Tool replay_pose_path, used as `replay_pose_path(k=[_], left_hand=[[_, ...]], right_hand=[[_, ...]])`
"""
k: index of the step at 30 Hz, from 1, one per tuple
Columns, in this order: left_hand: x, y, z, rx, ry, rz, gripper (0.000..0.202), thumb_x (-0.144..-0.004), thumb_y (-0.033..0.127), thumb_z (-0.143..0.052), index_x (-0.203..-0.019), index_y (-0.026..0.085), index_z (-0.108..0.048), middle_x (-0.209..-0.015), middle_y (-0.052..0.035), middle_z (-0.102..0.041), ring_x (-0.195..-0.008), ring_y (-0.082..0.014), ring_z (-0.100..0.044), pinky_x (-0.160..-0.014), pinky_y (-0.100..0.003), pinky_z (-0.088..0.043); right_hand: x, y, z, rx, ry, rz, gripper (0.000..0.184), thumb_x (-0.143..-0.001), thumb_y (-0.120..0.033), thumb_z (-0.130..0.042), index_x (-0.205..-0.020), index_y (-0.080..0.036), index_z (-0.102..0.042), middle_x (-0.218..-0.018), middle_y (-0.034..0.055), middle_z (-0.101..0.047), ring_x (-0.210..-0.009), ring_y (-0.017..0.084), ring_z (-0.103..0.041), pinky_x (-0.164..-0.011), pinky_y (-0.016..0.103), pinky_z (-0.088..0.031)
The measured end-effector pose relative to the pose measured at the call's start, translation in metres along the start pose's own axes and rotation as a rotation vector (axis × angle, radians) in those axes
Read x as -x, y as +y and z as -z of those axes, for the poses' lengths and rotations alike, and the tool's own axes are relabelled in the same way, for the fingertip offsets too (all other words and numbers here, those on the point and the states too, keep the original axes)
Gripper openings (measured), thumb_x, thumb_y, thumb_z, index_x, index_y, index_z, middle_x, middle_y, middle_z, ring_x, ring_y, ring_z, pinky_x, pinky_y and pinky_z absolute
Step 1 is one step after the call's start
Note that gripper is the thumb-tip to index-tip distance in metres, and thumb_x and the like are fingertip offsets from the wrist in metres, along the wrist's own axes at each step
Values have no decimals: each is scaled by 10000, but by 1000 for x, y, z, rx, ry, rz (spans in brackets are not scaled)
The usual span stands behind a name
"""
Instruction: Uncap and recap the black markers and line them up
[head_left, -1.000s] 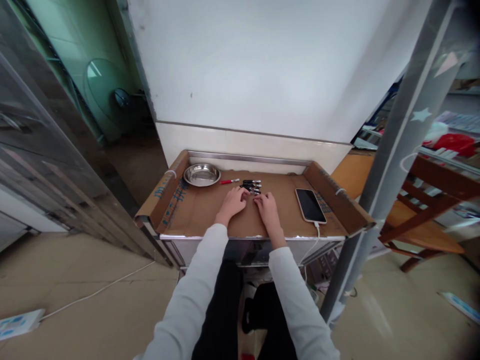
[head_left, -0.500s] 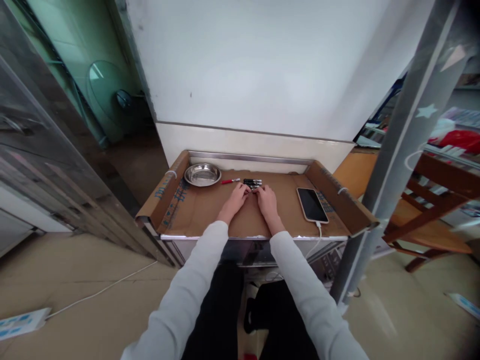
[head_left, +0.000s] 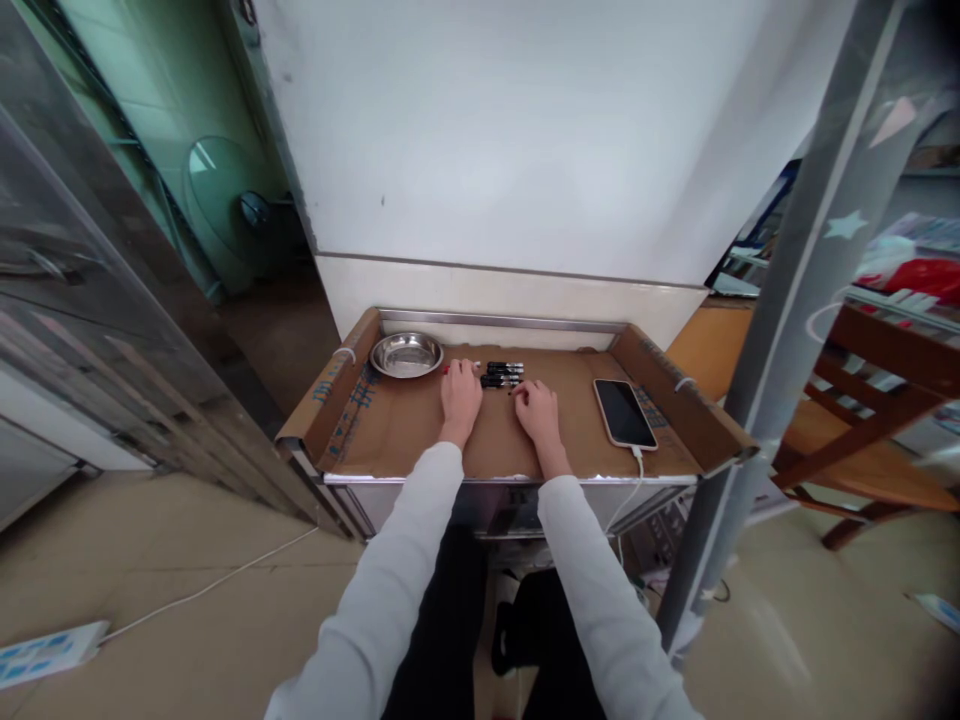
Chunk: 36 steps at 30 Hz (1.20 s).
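My left hand [head_left: 460, 396] is closed over a red pen [head_left: 446, 369], its fingers hiding the pen's middle. Just right of it, several black pens [head_left: 504, 369] lie side by side on brown cardboard [head_left: 495, 435], roughly parallel to one another. My right hand [head_left: 537, 408] rests by the near right end of these pens with its fingers curled together. Whether anything is pinched in those fingertips is too small to make out. A round steel dish [head_left: 406, 355] stands left of my left hand.
A phone [head_left: 625, 412] with a white cable [head_left: 639, 466] lies on the right of the cardboard. Raised cardboard sides [head_left: 330, 385] flank the surface, with a white wall [head_left: 525, 140] behind. At right stand a metal post [head_left: 780, 310] and a wooden chair [head_left: 870, 430].
My left hand has moved left from the black pens to the red pen. My right hand has shifted slightly right and nearer to me. More of the black pens shows.
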<state>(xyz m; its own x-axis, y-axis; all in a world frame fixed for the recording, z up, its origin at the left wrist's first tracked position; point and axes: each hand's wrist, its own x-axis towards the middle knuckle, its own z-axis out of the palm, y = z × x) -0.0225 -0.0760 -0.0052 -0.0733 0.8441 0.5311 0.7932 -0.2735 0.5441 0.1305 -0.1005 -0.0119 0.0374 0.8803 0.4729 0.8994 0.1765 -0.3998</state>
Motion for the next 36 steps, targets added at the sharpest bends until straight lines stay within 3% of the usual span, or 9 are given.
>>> replay_pose_path(k=[2, 7, 15, 19, 21, 24, 30, 33, 36], left_hand=[[-2, -4, -4, -12, 49, 75, 295, -831, 49, -340, -1046, 108, -532, -1113, -192, -534, -1065, -292, -526, -906, -423, -386], [-4, -13, -17, 8, 99, 64, 399, -793, 20, -344, -1156, 94, -495, -1255, -221, -503, -1225, -311, -424, -984, -465, -334], [3, 0, -8, -368, 70, 230, 278, -853, 90, -329, -1034, 83, -540, -1081, -193, -547, -1060, -314, -496, -897, -463, -373], [0, 0, -4, -332, 51, 251, 273, -895, 104, -296, -1038, 113, -529, -1060, -158, -545, -1022, -283, -523, -863, -427, -404], [-1, 0, -1, -199, 50, 186, 272, -935, 174, -276, -1055, 129, -516, -1058, -145, -539, -970, -244, -553, -833, -380, -432], [1, 6, 7, 30, 22, -94, 294, -962, 261, -267, -1100, 157, -504, -1067, -110, -529, -926, -180, -574, -822, -298, -455], [12, 20, 15, 145, -172, -546, 338, -959, 290, -308, -1218, 228, -515, -1053, -62, -516, -951, -144, -580, -877, -261, -465], [14, 21, 13, 211, -199, -582, 372, -948, 309, -348, -1299, 233, -448, -1117, -74, -502, -1027, -155, -567, -918, -280, -467], [15, 20, 11, 345, -80, -493, 430, -926, 348, -412, -1334, 217, -383, -1210, -100, -475, -1083, -160, -559, -942, -292, -473]], right_hand=[[0, 0, -2, 30, -25, 0, 219, -826, -138, -419, -829, -175, -635, -888, 92, -601, -887, 210, -513, -781, 312, -315], [-2, 1, -5, 36, -25, -14, 280, -830, -144, -415, -977, -178, -651, -954, 115, -584, -919, 223, -504, -791, 318, -327], [-5, 9, -9, -211, 78, -79, 283, -809, -132, -387, -1005, -153, -590, -984, 104, -616, -925, 211, -535, -818, 326, -367], [-7, 10, -10, -439, 159, -119, 249, -831, -199, -386, -996, -148, -565, -944, 98, -626, -840, 188, -559, -800, 326, -411], [-8, 9, -9, -573, 174, -113, 244, -852, -266, -396, -992, -157, -564, -953, 91, -626, -823, 173, -566, -789, 314, -430], [-10, 8, -7, -846, 144, -163, 289, -862, -393, -418, -1005, -189, -563, -918, 52, -635, -713, 136, -573, -684, 270, -461], [-11, 9, 4, -1444, -101, -330, 296, -812, -452, -499, -862, -184, -613, -718, 5, -645, -545, 98, -564, -505, 216, -442], [-11, 9, 8, -1620, -173, -360, 160, -792, -309, -549, -809, -173, -633, -664, -7, -639, -536, 82, -554, -497, 193, -444], [-9, 9, 10, -1683, -242, -440, 119, -758, -164, -565, -840, -178, -651, -699, -16, -661, -547, 65, -559, -519, 168, -466]])
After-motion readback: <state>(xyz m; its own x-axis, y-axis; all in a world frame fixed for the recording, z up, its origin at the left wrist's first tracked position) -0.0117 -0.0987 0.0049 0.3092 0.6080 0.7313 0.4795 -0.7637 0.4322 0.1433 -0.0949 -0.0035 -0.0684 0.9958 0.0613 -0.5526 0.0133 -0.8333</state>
